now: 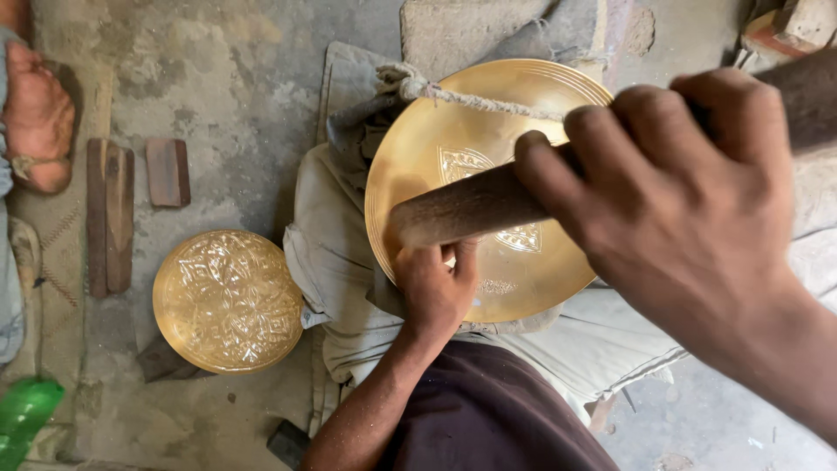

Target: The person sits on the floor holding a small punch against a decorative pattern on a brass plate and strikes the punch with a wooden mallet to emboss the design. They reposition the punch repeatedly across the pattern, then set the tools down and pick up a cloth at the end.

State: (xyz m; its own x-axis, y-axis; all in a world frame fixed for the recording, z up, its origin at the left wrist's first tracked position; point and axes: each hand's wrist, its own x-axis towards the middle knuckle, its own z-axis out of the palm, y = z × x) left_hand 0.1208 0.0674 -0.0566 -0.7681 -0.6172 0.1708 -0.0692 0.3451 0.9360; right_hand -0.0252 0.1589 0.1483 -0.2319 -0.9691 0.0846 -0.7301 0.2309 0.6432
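While the right hand closes its grip around a dark wooden handle, the left hand presses fingertips on the lower rim of a brass plate beneath that handle. One rope crosses the plate above both hands. Left of the left hand lie one embossed brass plate, two wooden blocks and one green object, cut off. What the left fingers hold is hidden.

Soft daylight, near hand perhaps blurred.

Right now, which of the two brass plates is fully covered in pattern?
The smaller brass plate lying on the floor at left, untouched. The bigger plate under the left hand and wooden handle is mostly smooth, with only small engraved patches.
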